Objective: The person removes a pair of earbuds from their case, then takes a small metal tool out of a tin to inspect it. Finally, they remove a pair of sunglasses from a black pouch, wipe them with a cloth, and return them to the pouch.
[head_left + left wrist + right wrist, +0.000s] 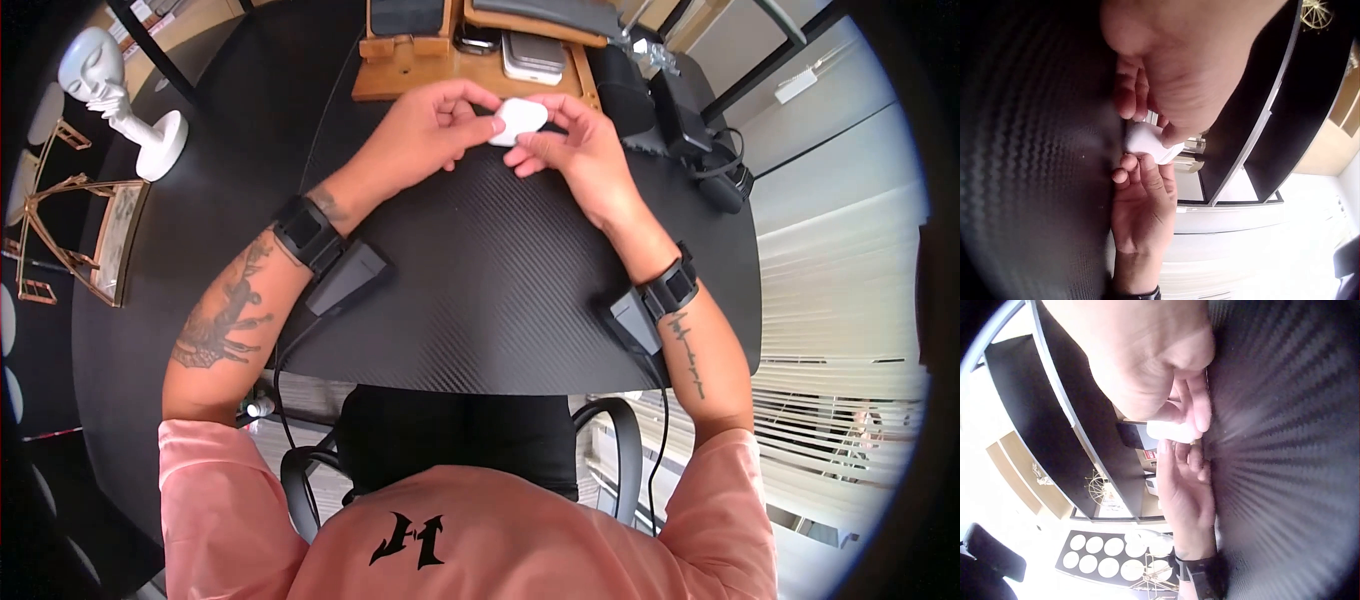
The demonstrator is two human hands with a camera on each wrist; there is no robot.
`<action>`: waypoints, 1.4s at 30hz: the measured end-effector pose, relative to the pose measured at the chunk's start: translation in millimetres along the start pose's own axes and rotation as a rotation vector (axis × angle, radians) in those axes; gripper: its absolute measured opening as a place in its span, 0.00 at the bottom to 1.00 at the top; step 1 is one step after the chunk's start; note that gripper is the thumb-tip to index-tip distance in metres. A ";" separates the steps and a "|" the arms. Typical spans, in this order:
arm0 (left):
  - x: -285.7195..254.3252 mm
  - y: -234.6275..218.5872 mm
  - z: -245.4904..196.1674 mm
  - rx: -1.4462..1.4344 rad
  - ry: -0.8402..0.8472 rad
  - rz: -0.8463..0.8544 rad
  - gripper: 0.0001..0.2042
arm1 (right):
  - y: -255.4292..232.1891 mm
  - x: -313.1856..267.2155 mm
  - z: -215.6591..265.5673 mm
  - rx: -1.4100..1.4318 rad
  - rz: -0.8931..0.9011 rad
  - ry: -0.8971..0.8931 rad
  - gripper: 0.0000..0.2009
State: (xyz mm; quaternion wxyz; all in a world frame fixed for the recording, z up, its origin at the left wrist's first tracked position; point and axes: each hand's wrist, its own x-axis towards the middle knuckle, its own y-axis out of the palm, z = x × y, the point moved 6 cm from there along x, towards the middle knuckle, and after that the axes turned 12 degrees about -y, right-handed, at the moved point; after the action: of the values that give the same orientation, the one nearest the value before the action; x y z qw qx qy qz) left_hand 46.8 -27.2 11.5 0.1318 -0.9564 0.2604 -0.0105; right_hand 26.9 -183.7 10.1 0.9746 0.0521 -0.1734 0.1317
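A small white earbuds case with rounded corners is held over the black table, in front of the wooden stand. My left hand pinches its left side between thumb and fingers. On the opposite side, my right hand grips it with thumb and curled fingers. In the left wrist view the case shows between both hands, close to the table surface. The right wrist view shows the case partly covered by the right fingers, with the left thumb at its edge.
Just beyond the hands stands a wooden desk organizer bearing a phone and a square grey-white item. Black devices with cables lie at the right edge. A white face sculpture and a gold-framed ornament stand far left.
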 end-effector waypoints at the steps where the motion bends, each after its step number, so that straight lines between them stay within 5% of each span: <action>1: -0.8 0.0 -0.9 0.038 -0.007 0.006 0.14 | 0.0 0.2 1.0 0.000 0.011 -0.006 0.16; 17: -6.7 1.5 -1.7 -0.047 -0.145 -0.003 0.15 | -2.4 -0.3 -0.6 0.032 0.008 0.032 0.16; 42: -5.6 4.6 -6.2 -0.076 -0.122 0.029 0.15 | -3.4 1.5 0.3 0.078 -0.025 0.015 0.14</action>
State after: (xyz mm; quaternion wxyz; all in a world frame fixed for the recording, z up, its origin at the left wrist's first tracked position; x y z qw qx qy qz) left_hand 39.1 -29.8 16.5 0.1111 -0.9557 0.2658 0.0597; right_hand 29.1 -186.7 10.7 0.9747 0.0911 -0.1601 0.1267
